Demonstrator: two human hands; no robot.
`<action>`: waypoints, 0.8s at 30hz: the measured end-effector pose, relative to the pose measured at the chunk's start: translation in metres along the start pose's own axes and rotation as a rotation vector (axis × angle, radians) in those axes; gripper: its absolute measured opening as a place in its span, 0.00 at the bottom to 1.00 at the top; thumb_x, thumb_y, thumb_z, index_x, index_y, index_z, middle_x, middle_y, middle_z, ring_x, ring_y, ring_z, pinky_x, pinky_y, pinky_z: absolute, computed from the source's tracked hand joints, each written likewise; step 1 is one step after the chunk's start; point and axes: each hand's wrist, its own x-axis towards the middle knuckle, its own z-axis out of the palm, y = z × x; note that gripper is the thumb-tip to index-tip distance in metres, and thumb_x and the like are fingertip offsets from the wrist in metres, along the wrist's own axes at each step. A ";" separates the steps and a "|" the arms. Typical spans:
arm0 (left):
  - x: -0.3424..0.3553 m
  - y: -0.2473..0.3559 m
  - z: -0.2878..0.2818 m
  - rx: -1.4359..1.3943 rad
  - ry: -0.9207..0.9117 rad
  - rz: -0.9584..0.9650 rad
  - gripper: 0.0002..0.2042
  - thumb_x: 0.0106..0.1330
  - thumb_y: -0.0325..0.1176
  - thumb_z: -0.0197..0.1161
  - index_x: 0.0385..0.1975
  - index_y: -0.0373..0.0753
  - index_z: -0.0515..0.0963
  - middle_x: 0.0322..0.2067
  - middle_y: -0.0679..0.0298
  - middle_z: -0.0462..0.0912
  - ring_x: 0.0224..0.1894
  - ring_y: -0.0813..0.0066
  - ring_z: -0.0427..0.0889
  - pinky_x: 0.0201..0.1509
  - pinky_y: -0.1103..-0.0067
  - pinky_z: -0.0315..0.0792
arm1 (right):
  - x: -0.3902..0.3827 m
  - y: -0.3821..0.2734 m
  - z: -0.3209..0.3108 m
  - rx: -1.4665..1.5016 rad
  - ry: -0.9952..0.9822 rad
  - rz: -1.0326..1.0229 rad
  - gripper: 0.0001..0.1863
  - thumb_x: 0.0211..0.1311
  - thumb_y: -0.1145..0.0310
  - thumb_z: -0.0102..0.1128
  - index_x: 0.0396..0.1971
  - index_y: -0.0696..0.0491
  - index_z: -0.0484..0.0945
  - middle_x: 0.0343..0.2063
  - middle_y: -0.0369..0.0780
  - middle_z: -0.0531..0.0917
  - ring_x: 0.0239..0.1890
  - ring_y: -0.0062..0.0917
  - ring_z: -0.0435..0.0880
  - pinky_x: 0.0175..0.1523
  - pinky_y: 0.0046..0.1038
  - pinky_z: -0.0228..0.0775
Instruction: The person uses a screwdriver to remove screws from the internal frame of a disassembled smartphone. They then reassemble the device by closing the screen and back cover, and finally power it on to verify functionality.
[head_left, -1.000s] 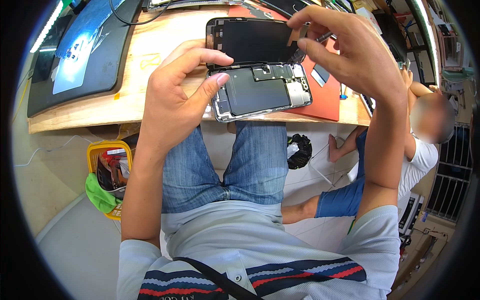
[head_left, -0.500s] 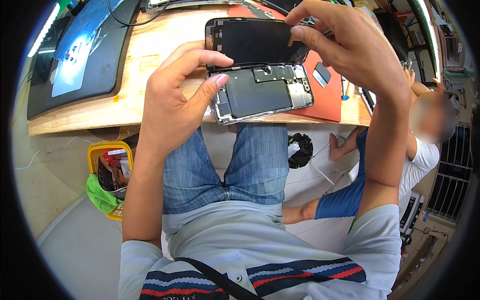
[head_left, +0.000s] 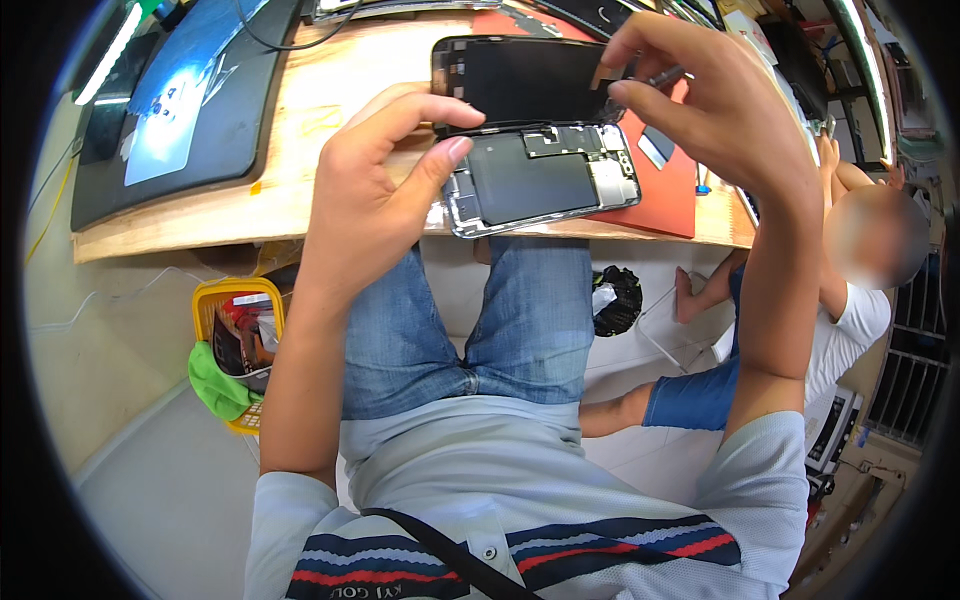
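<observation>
An opened smartphone lies at the table's front edge. Its dark screen half [head_left: 530, 82] is tilted up behind the body [head_left: 535, 180], where a black battery, a circuit board and silver parts are exposed. My left hand [head_left: 385, 165] pinches the phone's left end, index finger by the screen's lower corner and thumb on the body's corner. My right hand [head_left: 715, 100] is closed, its thumb and index fingertips at the screen's right end beside a small copper-coloured flex strip [head_left: 600, 76]. A slim dark tool [head_left: 662, 77] shows between its fingers; the tool's tip is hidden.
Under the phone's right side is a red-orange mat [head_left: 655, 205] with a small dark-and-silver piece [head_left: 656, 146] on it. A black pad [head_left: 225, 150] lies at left. Below stand a yellow basket [head_left: 208, 300] and a black bin bag [head_left: 620, 300]. Another person [head_left: 850, 330] sits at right.
The right hand has come slightly lower and closer to the screen's right end. The left hand keeps its place on the phone. The whole view has shifted slightly.
</observation>
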 end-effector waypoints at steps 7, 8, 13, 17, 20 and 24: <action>0.002 0.001 -0.002 0.031 -0.085 -0.015 0.06 0.71 0.21 0.63 0.45 0.31 0.83 0.44 0.62 0.83 0.49 0.76 0.84 0.58 0.80 0.77 | -0.066 -0.006 0.068 0.667 0.553 0.199 0.13 0.60 0.78 0.72 0.45 0.61 0.83 0.34 0.37 0.86 0.38 0.16 0.84 0.42 0.18 0.75; 0.001 0.002 -0.003 0.042 -0.078 -0.018 0.06 0.71 0.21 0.63 0.45 0.31 0.83 0.44 0.62 0.84 0.49 0.76 0.84 0.58 0.80 0.77 | -0.071 -0.012 0.085 0.810 0.587 0.113 0.14 0.60 0.79 0.72 0.46 0.61 0.83 0.38 0.37 0.86 0.40 0.17 0.85 0.45 0.20 0.77; -0.002 -0.001 0.001 -0.025 0.024 -0.027 0.06 0.66 0.20 0.65 0.40 0.34 0.84 0.37 0.60 0.86 0.43 0.68 0.87 0.50 0.77 0.78 | -0.073 -0.032 0.114 0.916 0.544 0.061 0.14 0.60 0.79 0.72 0.46 0.60 0.83 0.37 0.37 0.85 0.38 0.15 0.85 0.42 0.17 0.78; -0.002 -0.003 0.001 -0.021 0.022 -0.021 0.05 0.66 0.20 0.65 0.40 0.33 0.84 0.37 0.60 0.86 0.42 0.69 0.87 0.49 0.78 0.78 | -0.071 -0.033 0.118 0.911 0.507 0.051 0.14 0.60 0.78 0.72 0.46 0.60 0.83 0.35 0.36 0.85 0.36 0.14 0.85 0.38 0.16 0.77; -0.001 -0.002 0.001 0.001 0.020 0.004 0.06 0.66 0.20 0.65 0.39 0.33 0.84 0.36 0.60 0.85 0.42 0.69 0.87 0.49 0.78 0.78 | -0.070 -0.032 0.119 0.898 0.475 0.032 0.15 0.60 0.77 0.72 0.46 0.59 0.84 0.34 0.37 0.85 0.35 0.14 0.85 0.38 0.16 0.77; -0.001 -0.001 -0.003 0.038 -0.039 -0.021 0.06 0.69 0.21 0.64 0.43 0.32 0.85 0.41 0.62 0.85 0.46 0.74 0.85 0.53 0.79 0.78 | -0.068 -0.033 0.119 0.865 0.461 0.053 0.15 0.60 0.77 0.72 0.47 0.59 0.83 0.34 0.37 0.85 0.36 0.14 0.85 0.37 0.15 0.77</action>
